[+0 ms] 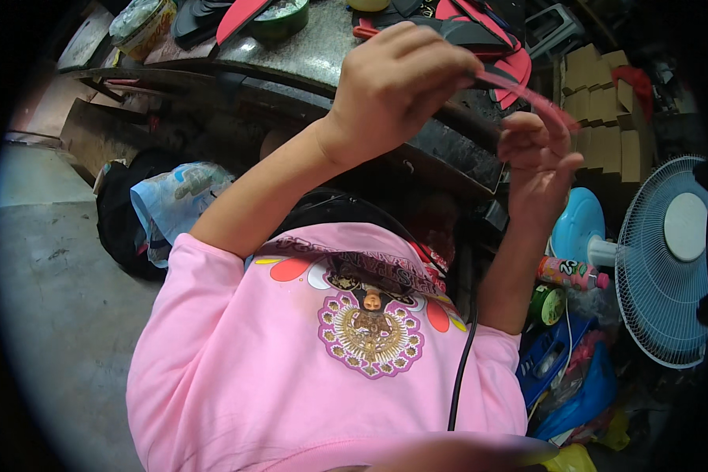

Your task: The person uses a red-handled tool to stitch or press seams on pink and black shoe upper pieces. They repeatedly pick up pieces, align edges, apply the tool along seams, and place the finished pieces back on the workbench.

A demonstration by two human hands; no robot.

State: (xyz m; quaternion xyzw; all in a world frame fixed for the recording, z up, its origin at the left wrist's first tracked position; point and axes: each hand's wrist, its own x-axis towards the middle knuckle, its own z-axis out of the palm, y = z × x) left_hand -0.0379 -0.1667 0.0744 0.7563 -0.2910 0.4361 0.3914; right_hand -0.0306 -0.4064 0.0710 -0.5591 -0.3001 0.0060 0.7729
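My left hand (405, 82) is raised over the near edge of the workbench, its fingers closed on one end of a thin pinkish-red strip (527, 96). The strip is blurred and arcs to the right; its exact kind is unclear. Its far end lies at the index finger of my right hand (539, 161). That hand is raised palm toward me, the thumb standing apart and the other fingers loosely bent. A red handle-like piece (363, 32) shows just past my left knuckles; I cannot tell whether the hand holds it.
Red and black sole-shaped pieces (513, 67) and a green bowl (279, 22) are on the workbench (315, 55). To the right stand a white fan (661, 263), cardboard boxes (598, 102) and a pink-labelled bottle (570, 273). A patterned cloth (181, 197) hangs at left.
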